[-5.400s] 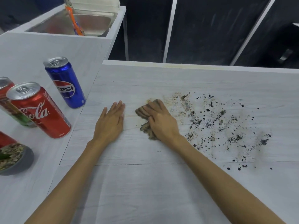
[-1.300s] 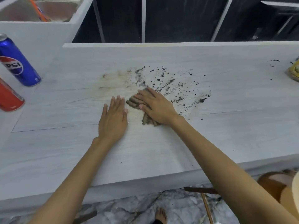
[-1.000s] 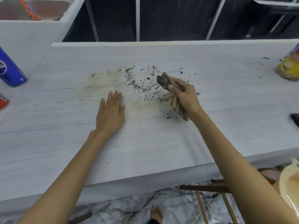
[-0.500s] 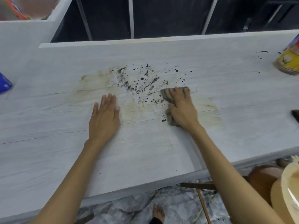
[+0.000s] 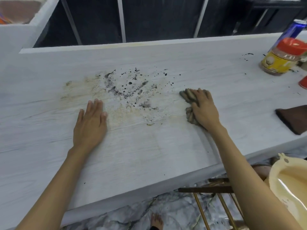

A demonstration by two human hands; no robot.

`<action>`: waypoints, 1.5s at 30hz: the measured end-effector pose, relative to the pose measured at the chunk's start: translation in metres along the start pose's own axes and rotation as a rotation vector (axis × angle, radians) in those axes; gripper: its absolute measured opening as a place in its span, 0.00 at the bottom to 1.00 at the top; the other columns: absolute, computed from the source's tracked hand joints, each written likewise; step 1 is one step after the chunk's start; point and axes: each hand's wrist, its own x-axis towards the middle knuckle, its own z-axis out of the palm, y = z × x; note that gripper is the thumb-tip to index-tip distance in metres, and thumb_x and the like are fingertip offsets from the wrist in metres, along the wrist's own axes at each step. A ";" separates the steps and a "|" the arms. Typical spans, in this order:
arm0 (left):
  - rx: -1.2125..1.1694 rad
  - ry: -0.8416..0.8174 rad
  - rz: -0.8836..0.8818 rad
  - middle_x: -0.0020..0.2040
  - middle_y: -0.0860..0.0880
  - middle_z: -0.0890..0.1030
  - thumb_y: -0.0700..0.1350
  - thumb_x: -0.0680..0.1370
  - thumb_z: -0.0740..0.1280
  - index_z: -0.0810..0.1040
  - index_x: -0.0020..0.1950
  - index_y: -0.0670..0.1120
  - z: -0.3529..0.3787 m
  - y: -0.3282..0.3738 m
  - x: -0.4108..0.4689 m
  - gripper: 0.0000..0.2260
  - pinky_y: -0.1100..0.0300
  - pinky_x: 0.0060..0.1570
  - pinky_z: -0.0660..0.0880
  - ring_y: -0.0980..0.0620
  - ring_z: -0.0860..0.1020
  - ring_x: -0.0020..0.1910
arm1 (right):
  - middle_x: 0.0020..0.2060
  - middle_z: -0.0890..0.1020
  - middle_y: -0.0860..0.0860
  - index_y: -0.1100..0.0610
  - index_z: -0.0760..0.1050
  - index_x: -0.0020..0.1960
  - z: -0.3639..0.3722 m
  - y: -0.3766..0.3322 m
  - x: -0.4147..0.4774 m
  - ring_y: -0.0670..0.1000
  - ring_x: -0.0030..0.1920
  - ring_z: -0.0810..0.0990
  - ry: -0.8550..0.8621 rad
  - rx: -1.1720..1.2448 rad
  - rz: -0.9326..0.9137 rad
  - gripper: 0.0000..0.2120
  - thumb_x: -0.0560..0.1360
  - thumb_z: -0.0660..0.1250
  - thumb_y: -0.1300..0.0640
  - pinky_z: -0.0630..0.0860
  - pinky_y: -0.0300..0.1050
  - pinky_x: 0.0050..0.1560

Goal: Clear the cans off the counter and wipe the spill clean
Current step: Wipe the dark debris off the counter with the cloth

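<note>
The right grip (image 5: 203, 110) holds the bunched rag (image 5: 187, 97) just right of the spill (image 5: 126, 90) at the tabletop's (image 5: 149, 155) middle. The left grip (image 5: 90, 123) lies flat and empty. Best to sweep firmly leftward in overlapping strokes, gathering the specks.

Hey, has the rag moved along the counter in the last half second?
Yes. The rag under the right hand has slid right: it was at the edge of the spill's black specks, and now lies clear of them.
</note>
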 end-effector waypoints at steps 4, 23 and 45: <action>0.014 0.000 -0.014 0.78 0.49 0.49 0.50 0.82 0.45 0.48 0.76 0.45 0.001 0.003 0.000 0.23 0.54 0.75 0.42 0.54 0.44 0.76 | 0.64 0.70 0.60 0.63 0.66 0.67 0.039 -0.045 0.012 0.63 0.68 0.61 -0.015 -0.176 -0.140 0.21 0.76 0.50 0.58 0.60 0.56 0.69; 0.059 0.032 -0.082 0.77 0.53 0.50 0.50 0.82 0.45 0.51 0.76 0.47 0.006 0.006 0.003 0.23 0.57 0.75 0.43 0.56 0.46 0.76 | 0.63 0.72 0.60 0.62 0.69 0.66 -0.005 0.003 0.075 0.57 0.68 0.65 0.056 0.063 0.023 0.18 0.77 0.54 0.63 0.67 0.46 0.60; 0.059 0.107 -0.093 0.77 0.51 0.53 0.50 0.82 0.46 0.54 0.76 0.46 0.008 0.007 0.003 0.22 0.59 0.74 0.45 0.56 0.50 0.76 | 0.57 0.79 0.55 0.58 0.73 0.65 0.005 -0.025 0.136 0.54 0.57 0.76 -0.071 0.258 -0.051 0.17 0.80 0.54 0.56 0.71 0.36 0.54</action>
